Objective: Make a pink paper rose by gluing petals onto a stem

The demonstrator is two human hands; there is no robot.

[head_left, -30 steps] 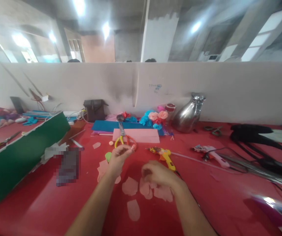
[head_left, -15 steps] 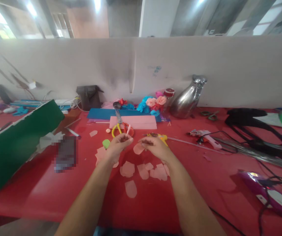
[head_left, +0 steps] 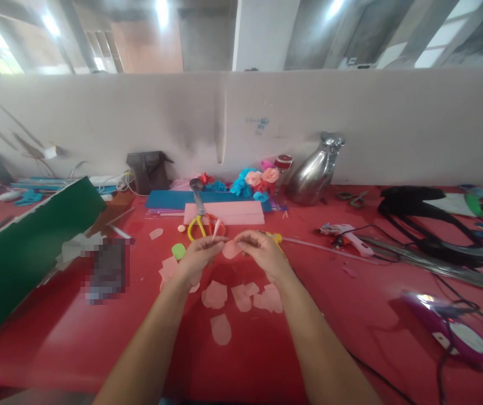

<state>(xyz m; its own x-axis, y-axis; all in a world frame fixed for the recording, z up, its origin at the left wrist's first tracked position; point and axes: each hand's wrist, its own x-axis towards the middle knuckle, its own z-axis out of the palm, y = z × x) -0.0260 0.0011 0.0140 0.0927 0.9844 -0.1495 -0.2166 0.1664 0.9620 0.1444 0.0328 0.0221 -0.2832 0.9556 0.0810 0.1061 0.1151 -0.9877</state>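
Observation:
Between its fingertips my left hand (head_left: 201, 256) pinches a small rolled pink paper piece (head_left: 216, 228) that points upward. My right hand (head_left: 262, 253) is closed on a pink paper petal (head_left: 231, 249), whose edge comes close to the left fingers; whether they touch I cannot tell. On the table below lie loose pink petals: a stack (head_left: 215, 295), a pair (head_left: 242, 297), a cluster (head_left: 270, 299) and a single one (head_left: 221, 329). More petals (head_left: 167, 271) lie partly behind my left hand, near a light-green piece (head_left: 178, 251).
Scissors (head_left: 198, 216) rest on pink paper (head_left: 241, 212) at the back. Paper flowers (head_left: 258, 181) and a metal jug (head_left: 315, 171) stand behind. A green board (head_left: 34, 253) is at left. Right are a glue gun (head_left: 351, 237), a black strap-like object (head_left: 430, 225) and a purple device (head_left: 452, 329) with cables.
My right hand has moved left, bringing the petal up beside the rolled piece in my left hand. The view has shifted slightly.

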